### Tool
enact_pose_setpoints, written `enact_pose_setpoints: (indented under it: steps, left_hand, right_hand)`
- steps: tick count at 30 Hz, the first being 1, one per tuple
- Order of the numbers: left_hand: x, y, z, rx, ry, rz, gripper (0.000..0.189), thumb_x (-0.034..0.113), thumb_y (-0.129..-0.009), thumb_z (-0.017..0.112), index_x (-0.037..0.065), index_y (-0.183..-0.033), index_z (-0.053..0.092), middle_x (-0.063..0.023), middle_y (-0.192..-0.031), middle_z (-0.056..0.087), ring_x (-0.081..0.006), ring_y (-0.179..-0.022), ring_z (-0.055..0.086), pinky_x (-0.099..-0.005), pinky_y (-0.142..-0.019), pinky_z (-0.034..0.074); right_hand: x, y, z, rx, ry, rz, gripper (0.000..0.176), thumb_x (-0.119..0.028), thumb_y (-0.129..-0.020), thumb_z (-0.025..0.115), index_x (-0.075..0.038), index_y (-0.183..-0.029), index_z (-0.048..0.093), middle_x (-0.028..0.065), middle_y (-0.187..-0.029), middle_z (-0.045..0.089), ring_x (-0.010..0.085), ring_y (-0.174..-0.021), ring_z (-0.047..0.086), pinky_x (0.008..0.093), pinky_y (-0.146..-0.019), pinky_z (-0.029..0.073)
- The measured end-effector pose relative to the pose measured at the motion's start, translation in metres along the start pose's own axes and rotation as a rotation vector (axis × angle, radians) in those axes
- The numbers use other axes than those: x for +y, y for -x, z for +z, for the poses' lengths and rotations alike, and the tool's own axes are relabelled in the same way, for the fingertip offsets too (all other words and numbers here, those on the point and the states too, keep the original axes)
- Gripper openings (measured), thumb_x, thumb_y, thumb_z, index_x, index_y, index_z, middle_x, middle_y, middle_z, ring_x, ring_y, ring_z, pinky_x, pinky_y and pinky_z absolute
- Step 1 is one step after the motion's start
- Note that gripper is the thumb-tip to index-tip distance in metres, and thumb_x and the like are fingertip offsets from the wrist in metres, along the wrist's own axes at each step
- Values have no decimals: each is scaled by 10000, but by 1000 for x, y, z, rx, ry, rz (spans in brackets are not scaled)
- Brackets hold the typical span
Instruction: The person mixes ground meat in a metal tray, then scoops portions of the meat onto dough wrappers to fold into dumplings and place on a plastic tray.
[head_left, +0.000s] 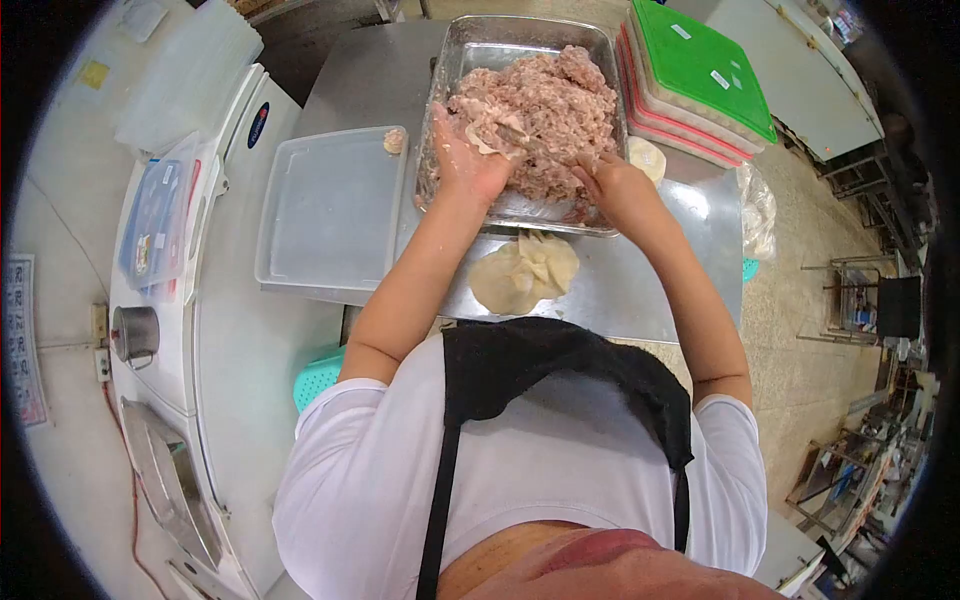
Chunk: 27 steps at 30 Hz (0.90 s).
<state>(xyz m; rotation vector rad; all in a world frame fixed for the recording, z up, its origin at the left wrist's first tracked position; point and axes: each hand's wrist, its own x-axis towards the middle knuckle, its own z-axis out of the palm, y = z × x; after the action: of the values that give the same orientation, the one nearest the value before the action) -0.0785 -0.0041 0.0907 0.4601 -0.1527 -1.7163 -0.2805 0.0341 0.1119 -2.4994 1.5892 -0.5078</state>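
Head view: the left hand (465, 165) lies over the near-left corner of the metal tray (600, 40) and cups a round wrapper (482, 140) in its palm. The right hand (618, 188) sits at the tray's near-right rim, fingers closed round a thin spatula (520, 135) whose tip reaches left to the wrapper. The minced meat (550, 95) is heaped through most of the tray.

By my reading the work is at an early stage. Only one filled dumpling (395, 140) lies in the clear plastic tray (330, 215), at its far-right corner. The meat heap looks barely reduced. A loose stack of wrappers (525, 270) waits on the steel table (650, 290) just near of the metal tray, and a second stack (648, 157) shows to the right of it. So nearly all the filling and folding appears to be left.

As for room, the plastic tray touches the metal tray on its left and sits at the table's left edge, next to a white freezer (250, 330). Far right, stacked lidded trays (700, 70) stand just beside the metal tray. The near wrapper stack lies close to the table's near edge, between the forearms. The barest steel is near right, beyond the right forearm.
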Motion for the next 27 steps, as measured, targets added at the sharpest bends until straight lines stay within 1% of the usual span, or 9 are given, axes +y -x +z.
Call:
enact_pose_setpoints:
  steps: [5, 9, 12, 13, 15, 18, 20, 25, 27]
  left_hand:
    - [-16, -16, 7, 174, 13, 145, 652, 617, -880, 475, 32, -1166, 497, -195, -1332, 471, -393, -1248, 418, -571, -1076, 277]
    - [-30, -16, 15, 150, 84, 130, 543, 506, -883, 545, 14, -1105, 496, -198, -1264, 514, -371, -1183, 477, -548, -1031, 358]
    - [-24, -15, -7, 9, 31, 125, 475, 337, -857, 620, 4, -1167, 482, -210, -1266, 511, -375, -1144, 509, -533, -984, 419]
    - [-25, -3, 5, -63, -258, 138, 487, 244, -826, 653, 21, -1218, 470, -196, -1268, 514, -350, -1132, 525, -498, -981, 431]
    - [-24, 10, 23, -130, -550, 155, 538, 151, -794, 686, 38, -1269, 458, -181, -1270, 517, -324, -1119, 541, -464, -977, 444]
    - [-23, 14, 41, -159, -1175, 267, 687, 57, -739, 726, 96, -1351, 418, -122, -1301, 512, -245, -1107, 559, -382, -977, 449]
    - [-27, 12, 48, -204, -1601, 584, 635, 58, -706, 758, 113, -1286, 504, -57, -1247, 560, -151, -1078, 564, -320, -948, 457]
    - [-23, -18, 17, -389, -1720, 423, 447, 123, -709, 770, 69, -1128, 626, -41, -1073, 651, -146, -1000, 590, -316, -888, 471]
    - [-22, -20, 14, -355, -1730, 357, 395, 139, -710, 770, 64, -1081, 655, -42, -1014, 671, -149, -973, 598, -314, -871, 473]
  right_hand:
    - [15, 6, -33, -49, 118, -75, 209, -243, -929, 529, -64, -985, 622, 171, -834, 614, 364, -720, 621, 439, -622, 503]
    - [59, -1, -3, 48, -79, -243, 246, -212, -923, 551, -60, -1107, 615, 181, -823, 612, 370, -740, 614, 424, -648, 499]
    - [71, 0, -43, -136, -489, -117, 307, -250, -963, 496, -1, -1091, 623, 203, -967, 652, 341, -825, 634, 401, -776, 474]
    - [81, -1, -41, -138, -496, -132, 307, -250, -963, 496, -1, -1091, 623, 203, -967, 652, 341, -825, 634, 401, -776, 474]
    - [98, -2, -35, -130, -777, 64, 318, -293, -988, 488, -29, -1103, 623, 7, -662, 490, 94, -608, 466, 253, -554, 385]
    - [106, 0, -40, -345, -876, 92, 309, -298, -999, 476, -43, -1089, 626, -42, -674, 412, 43, -604, 354, 216, -523, 321]
    - [106, 2, -52, -391, -855, 24, 309, -292, -997, 481, -33, -1089, 623, -26, -672, 425, 57, -606, 380, 229, -535, 343]
    - [107, 4, -43, -250, -739, -215, 312, -275, -988, 499, -9, -1101, 616, 22, -680, 450, 104, -627, 435, 280, -579, 405]
    - [106, 2, -35, -360, -705, -112, 335, -274, -966, 516, -4, -1137, 617, 198, -979, 666, 282, -859, 644, 322, -783, 471]
